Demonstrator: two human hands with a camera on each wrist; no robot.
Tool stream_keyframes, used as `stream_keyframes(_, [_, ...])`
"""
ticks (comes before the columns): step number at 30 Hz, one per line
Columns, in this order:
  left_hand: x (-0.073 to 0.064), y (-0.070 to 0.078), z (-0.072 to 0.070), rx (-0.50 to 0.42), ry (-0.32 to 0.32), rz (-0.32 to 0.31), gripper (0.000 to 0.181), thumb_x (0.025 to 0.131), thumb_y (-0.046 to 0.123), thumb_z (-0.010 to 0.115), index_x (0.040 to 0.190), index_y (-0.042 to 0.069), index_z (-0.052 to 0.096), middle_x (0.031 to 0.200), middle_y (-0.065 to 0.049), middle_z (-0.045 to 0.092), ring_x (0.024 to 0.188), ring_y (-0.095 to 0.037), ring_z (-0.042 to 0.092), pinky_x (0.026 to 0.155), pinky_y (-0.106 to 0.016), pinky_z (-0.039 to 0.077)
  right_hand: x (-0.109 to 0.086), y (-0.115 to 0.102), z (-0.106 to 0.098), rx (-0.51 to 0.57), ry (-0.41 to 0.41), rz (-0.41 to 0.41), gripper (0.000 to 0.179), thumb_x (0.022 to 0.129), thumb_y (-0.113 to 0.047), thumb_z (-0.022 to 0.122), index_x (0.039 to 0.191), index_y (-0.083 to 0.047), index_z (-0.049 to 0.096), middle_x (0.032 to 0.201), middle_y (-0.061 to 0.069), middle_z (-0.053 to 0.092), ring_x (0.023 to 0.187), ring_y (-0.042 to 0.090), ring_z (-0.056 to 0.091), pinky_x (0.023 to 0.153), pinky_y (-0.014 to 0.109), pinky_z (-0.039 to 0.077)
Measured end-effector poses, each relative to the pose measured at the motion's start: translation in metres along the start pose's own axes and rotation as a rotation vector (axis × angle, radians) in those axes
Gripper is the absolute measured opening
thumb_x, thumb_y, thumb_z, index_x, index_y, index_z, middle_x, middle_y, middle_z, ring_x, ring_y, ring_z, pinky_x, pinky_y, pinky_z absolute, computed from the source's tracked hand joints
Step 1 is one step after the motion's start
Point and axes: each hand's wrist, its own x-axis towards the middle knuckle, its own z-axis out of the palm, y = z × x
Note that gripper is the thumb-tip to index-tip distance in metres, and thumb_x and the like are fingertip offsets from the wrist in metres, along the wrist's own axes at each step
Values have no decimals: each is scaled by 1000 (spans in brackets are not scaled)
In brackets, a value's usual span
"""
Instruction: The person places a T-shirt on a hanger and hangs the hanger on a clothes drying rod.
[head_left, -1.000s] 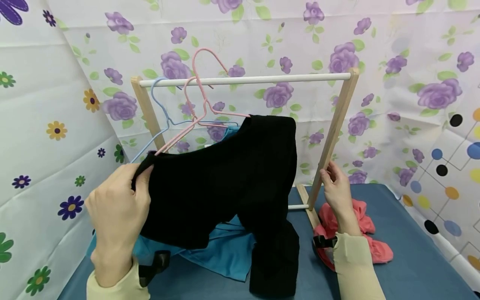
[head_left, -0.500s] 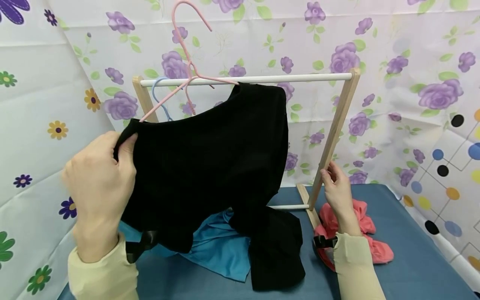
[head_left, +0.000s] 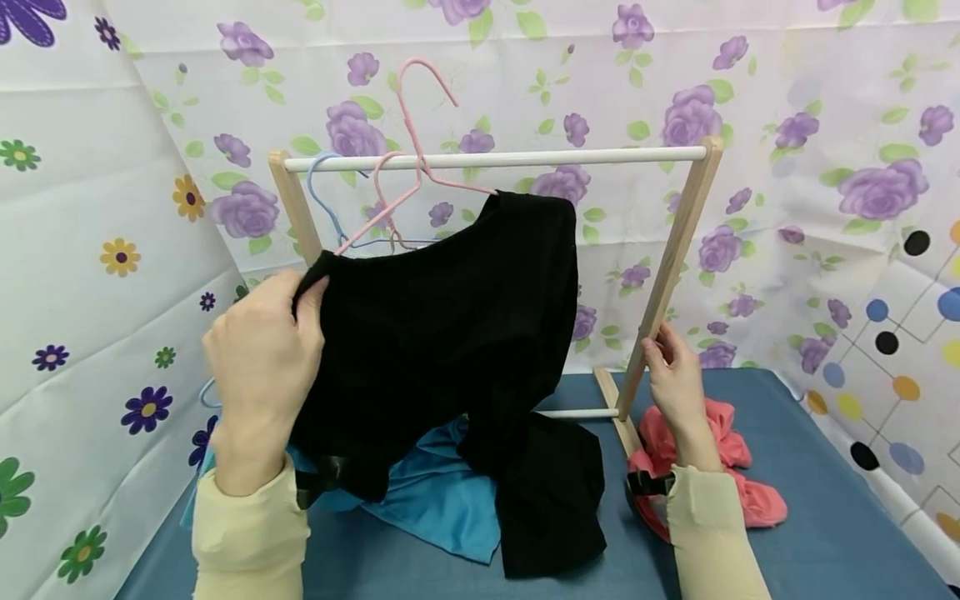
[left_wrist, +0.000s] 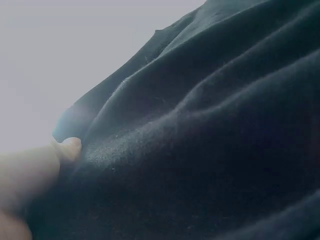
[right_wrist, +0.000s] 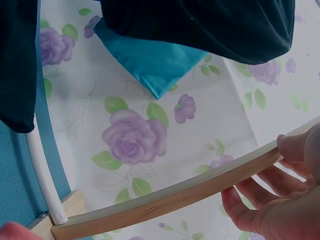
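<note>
My left hand (head_left: pixel 266 358) pinches the shoulder of a black long-sleeved top (head_left: pixel 435 333), which hangs on a pink hanger (head_left: pixel 408 117). That hanger's hook stands above the white rod (head_left: pixel 525 158), its neck in front of it. In the left wrist view, a fingertip presses dark cloth (left_wrist: pixel 200 150). My right hand (head_left: pixel 675 383) grips the right wooden upright (head_left: pixel 671 237) of the clothes rack, thumb and fingers on either side in the right wrist view. A blue hanger (head_left: pixel 322 196) and another pink hanger (head_left: pixel 382 183) hang on the rod, partly hidden by the top.
Blue cloth (head_left: pixel 442 492) shows below and behind the black top. A crumpled coral garment (head_left: pixel 757 500) lies on the blue tabletop (head_left: pixel 817 500) by the rack's right foot. Flowered sheets (head_left: pixel 510 75) stand behind and at the left.
My left hand first raised the black top and its pink hanger up and left, then brought them down and right. My right hand stays on the upright.
</note>
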Motion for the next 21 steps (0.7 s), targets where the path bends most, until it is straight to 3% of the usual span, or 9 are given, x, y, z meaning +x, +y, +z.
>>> stream_keyframes(10, [-15,-4,19,-23,-40,9,34,100,28,58,75,5,62,64,-12,57,52,-36,55,41,-44,34,-1,-5,-2,8,-6,11,44,104,-13,49,145,1,43,130,24,56,117,33,55,85,11,42])
stream_keyframes(16, [-29,-10,26,-19,-47,-10,31,100,26,59,79,4,65,63,-11,57,47,-33,50,39,-39,28,-4,-32,0,10,-6,2,41,102,-3,48,142,8,43,127,30,55,115,40,55,85,12,43])
stream_keyframes(21, [-40,-12,33,-22,-75,-12,26,99,24,60,84,5,68,62,-9,55,44,-29,46,37,-37,26,-2,-13,0,8,10,-3,42,103,-10,49,143,3,44,127,26,57,114,32,57,85,13,43])
